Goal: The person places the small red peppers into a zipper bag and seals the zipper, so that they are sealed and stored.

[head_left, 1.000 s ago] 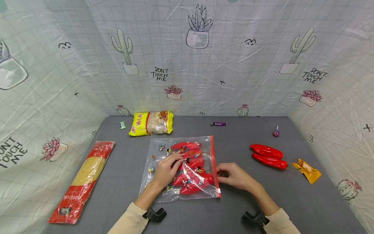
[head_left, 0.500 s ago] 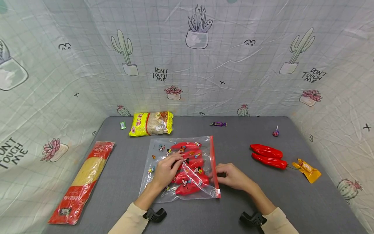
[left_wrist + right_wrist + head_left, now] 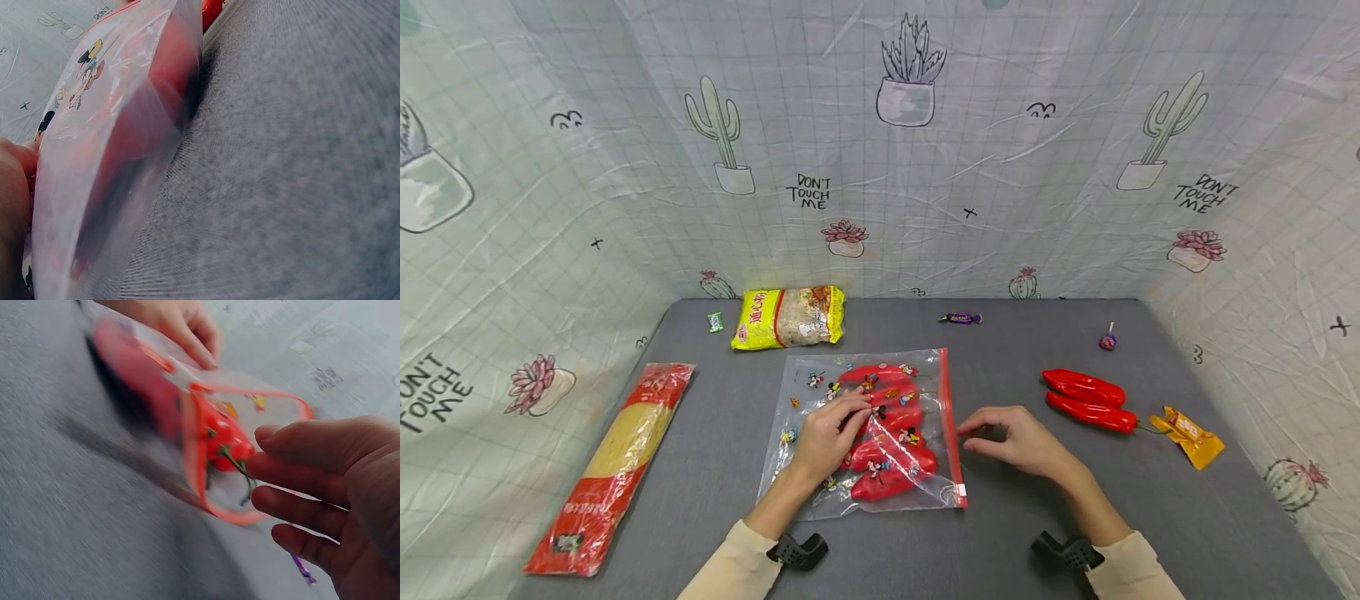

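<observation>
A clear zip bag (image 3: 782, 446) with cartoon prints and a red zip edge lies at the middle of the table, several red chili peppers (image 3: 880, 418) inside it. My left hand (image 3: 826, 433) is on top of the bag, thumb and index finger pinching its upper film. The bag's mouth gapes in the right wrist view, green stems of the peppers (image 3: 228, 440) showing within. Just right of the red edge is my right hand (image 3: 1011, 437), fingers apart and holding nothing. The left wrist view shows the raised side of the bag (image 3: 94, 156) close up.
Two red chili peppers (image 3: 1086, 400) and an orange-yellow packet (image 3: 1187, 437) lie at the right. A lollipop (image 3: 1108, 340), purple candy (image 3: 962, 318), yellow pasta bag (image 3: 790, 317) and green candy (image 3: 715, 321) sit along the back. A long red noodle pack (image 3: 613, 467) lies left.
The lower peppers have slid left, deeper into the bag. My right hand has drawn back rightward from the bag's mouth, its fingers spreading. The left hand has stayed in place.
</observation>
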Demonstrator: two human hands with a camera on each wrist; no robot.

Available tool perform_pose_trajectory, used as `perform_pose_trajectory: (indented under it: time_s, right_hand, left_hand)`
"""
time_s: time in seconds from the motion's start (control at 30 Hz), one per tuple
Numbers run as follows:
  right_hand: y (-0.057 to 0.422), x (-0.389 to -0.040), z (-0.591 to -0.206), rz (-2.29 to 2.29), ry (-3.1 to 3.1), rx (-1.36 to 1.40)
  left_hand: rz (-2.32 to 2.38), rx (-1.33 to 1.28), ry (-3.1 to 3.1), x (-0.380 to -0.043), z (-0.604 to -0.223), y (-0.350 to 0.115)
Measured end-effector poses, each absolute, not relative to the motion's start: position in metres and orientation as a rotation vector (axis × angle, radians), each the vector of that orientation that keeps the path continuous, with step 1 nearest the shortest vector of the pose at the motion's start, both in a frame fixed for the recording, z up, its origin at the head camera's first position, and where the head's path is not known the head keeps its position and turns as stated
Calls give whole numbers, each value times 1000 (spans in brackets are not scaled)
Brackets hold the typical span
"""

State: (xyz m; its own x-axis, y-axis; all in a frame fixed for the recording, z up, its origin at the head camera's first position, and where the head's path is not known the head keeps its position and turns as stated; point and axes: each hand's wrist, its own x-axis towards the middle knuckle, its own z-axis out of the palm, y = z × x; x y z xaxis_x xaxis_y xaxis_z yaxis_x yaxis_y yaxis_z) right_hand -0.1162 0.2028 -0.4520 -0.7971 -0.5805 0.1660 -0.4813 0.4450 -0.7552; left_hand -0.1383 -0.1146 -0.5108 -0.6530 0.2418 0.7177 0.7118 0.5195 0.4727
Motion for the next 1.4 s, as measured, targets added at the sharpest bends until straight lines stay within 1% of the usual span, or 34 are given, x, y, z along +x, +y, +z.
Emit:
perform_pose_trajectory:
  time_s: [0.1,0.17,0.43,0.9,1.1,1.4]
  right_hand:
    - [211,-113,-439,-1292,2614,-909]
    - [220,-113,-436,-1284,2662,-886]
    - [275,-118,-457,-1239,2888,-749]
    - [361,-96,-464,-1185,3160,-375]
    - [379,-92,-468,-1156,3218,-294]
    - [387,-95,-480,-1054,3234,-316]
  left_hand:
    - [-1047,-773,-2172,-138,-511,-115]
    - [-1046,-772,-2171,-138,-511,-115]
    - [-1046,-758,-2188,-138,-510,-115]
    - [-1052,-771,-2172,-137,-510,-115]
    - [-1061,-764,-2182,-137,-510,-116]
    - [-1058,-766,-2176,-137,-511,-115]
